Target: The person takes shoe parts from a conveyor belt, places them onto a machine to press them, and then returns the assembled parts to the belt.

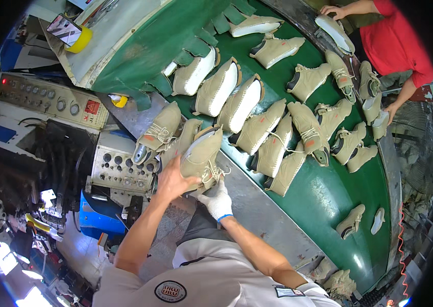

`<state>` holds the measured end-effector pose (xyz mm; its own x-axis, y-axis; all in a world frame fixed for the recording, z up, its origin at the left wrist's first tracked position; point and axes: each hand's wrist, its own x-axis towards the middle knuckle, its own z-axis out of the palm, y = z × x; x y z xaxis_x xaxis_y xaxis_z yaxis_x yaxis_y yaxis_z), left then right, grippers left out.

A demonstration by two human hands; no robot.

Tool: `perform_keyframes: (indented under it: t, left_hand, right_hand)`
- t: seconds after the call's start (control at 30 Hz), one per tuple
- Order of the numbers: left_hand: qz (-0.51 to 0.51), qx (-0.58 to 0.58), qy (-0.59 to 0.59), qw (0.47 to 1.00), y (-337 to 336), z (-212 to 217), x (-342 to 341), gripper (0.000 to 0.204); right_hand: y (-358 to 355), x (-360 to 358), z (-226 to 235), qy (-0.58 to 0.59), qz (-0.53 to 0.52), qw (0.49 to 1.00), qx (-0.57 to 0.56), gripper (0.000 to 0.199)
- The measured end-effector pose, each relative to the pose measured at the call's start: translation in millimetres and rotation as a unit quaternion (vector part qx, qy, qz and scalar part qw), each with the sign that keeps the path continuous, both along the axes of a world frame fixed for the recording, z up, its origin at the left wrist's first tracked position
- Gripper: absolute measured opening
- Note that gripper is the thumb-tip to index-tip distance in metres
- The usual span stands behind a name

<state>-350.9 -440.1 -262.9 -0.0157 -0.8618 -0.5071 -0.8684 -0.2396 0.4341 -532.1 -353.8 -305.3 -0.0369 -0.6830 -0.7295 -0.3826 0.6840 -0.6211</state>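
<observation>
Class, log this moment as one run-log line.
left hand: bare, grips tan shoe | right hand: gloved, under shoe | green belt: many shoes

Person wore a light grey short-sleeved shirt with a round dark badge on the left chest and a small dark rectangular patch on the right sleeve. Right hand (218, 202) had a white knit glove with a blue band at the cuff; left hand (173, 180) was ungloved. Both forearms were uncovered below the short sleeves.
</observation>
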Motion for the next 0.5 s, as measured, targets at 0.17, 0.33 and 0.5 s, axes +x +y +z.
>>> perform_keyframes:
  t: [0.17, 0.33, 0.5]
  left_hand:
    - [-0.031, 0.056, 0.007, 0.998, -28.6, -5.0, 17.3, 0.112]
    - [-0.091, 0.041, 0.002, 0.995, -19.1, 19.9, -12.9, 0.083]
    - [0.105, 0.089, 0.337, 0.931, 26.9, 24.6, -25.5, 0.063]
  right_hand:
    - [-14.1, -4.4, 15.4, -0.131, -0.194, 0.966, -0.110, 0.085]
    - [-71.4, 19.7, 3.0, -0.217, -0.177, 0.955, -0.098, 0.067]
    - [-58.6, -54.7, 5.5, -0.279, -0.240, 0.930, -0.019, 0.049]
